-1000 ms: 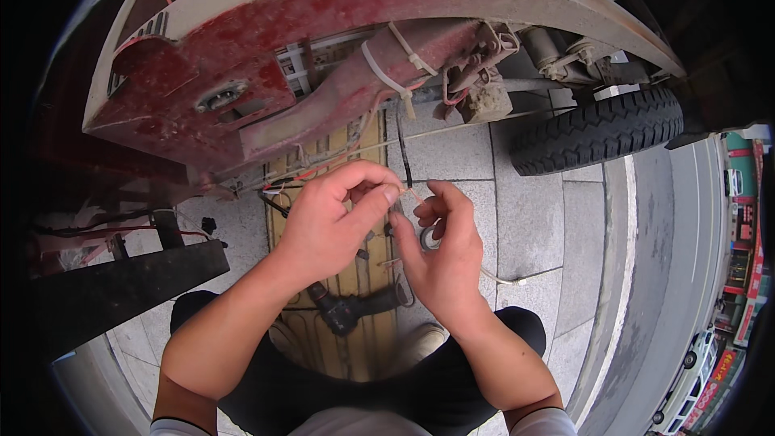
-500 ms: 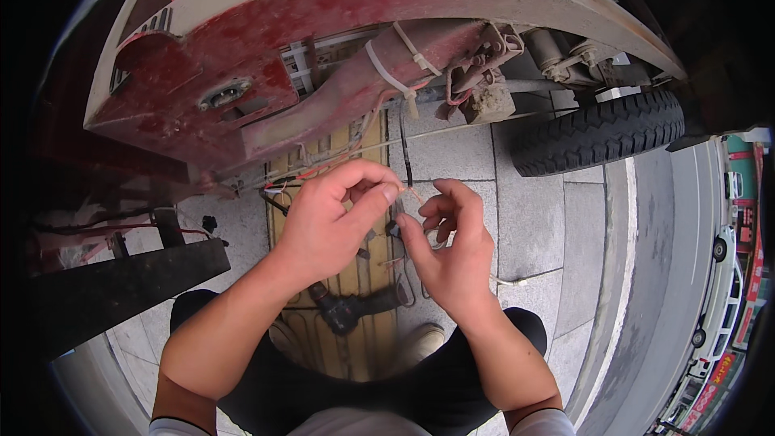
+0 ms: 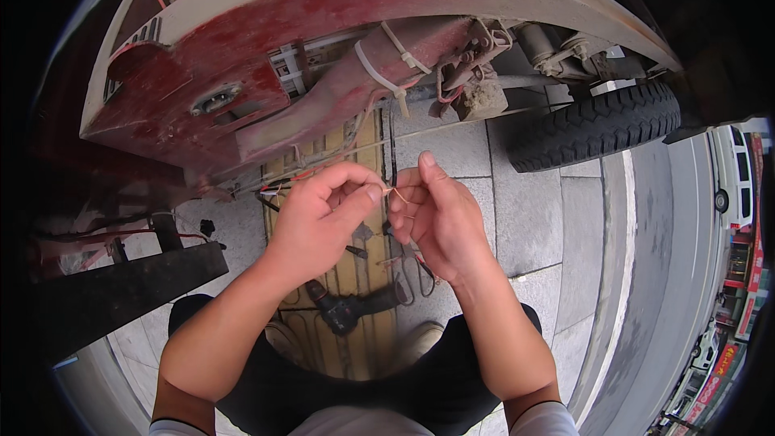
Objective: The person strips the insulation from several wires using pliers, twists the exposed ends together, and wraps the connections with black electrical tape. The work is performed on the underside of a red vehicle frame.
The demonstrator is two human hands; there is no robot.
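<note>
Over the paving, my left hand (image 3: pixel 311 222) pinches a thin wire (image 3: pixel 392 190) with a copper-orange end between thumb and forefinger. Close beside it, my right hand (image 3: pixel 450 230) has its palm turned toward the wire. Its thumb points up, apart from the loosely curled fingers, and the wire's free end reaches those fingers. Below the hands lie dark-handled scissors (image 3: pixel 407 284), partly hidden, and a black power drill (image 3: pixel 343 312). Left of my left hand, red and white wires (image 3: pixel 273 190) hang under the vehicle's red metal body (image 3: pixel 242 56).
Pale cable ties (image 3: pixel 373 69) wrap a red beam above my hands. A black tyre (image 3: pixel 601 133) stands at right. A dark metal bar (image 3: pixel 129 295) juts in from the left. Yellow ribbed paving (image 3: pixel 303 347) runs beneath me; parked cars (image 3: pixel 733 178) line the road.
My right hand has turned palm-inward, its thumb lifting away from the fingers, and moved nearer the wire. My left hand keeps its pinch, shifted slightly left.
</note>
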